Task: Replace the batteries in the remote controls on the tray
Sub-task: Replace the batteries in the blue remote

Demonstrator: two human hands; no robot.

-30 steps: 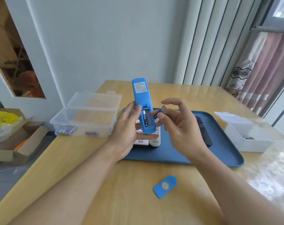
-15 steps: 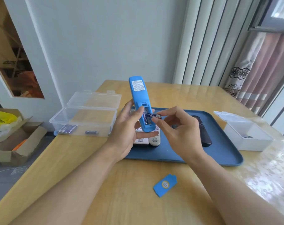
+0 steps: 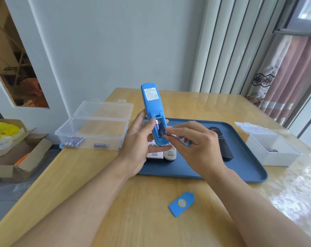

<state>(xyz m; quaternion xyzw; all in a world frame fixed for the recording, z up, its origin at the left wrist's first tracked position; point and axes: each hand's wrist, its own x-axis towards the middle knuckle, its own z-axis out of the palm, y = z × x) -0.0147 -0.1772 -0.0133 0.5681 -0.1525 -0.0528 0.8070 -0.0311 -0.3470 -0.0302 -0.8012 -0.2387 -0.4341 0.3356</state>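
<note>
**Second battery going into the blue remote**

Going left to right. Cardboard box point(image 3: 17, 155) on the floor, off-task. Clear storage box point(image 3: 92, 132) at the table's left edge is sitting open, with fresh batteries point(image 3: 74, 141) lying along its front wall.

Our left hand point(image 3: 137, 145) is gripping the blue remote point(image 3: 153, 114) upright above the tray point(image 3: 240, 168), back side facing us, thumb curled onto the left edge of the open compartment, fingers wrapped behind. One battery is already sitting in the left slot.

What's changing: a second ago our right hand point(image 3: 195, 145) was holding the battery point(image 3: 162, 130) clear of the remote, tilted in the air; half a second ago it was crosswise at the opening. Now thumb and forefinger are pinching its lower end and pressing it down into the right slot, other fingers loosely curled. So we're judging this remote as nearly done, with the blue cover point(image 3: 181, 204) on the table near us not yet refitted.

Poor visibility: the battery is blurred, probably not fully seated, and we're not reading polarity. Two white remotes point(image 3: 161, 155) are mostly hidden behind our hands; the black remote point(image 3: 224, 148) is partly covered. The white box point(image 3: 272, 148) on the right is holding small dark items, likely spent cells.
</note>
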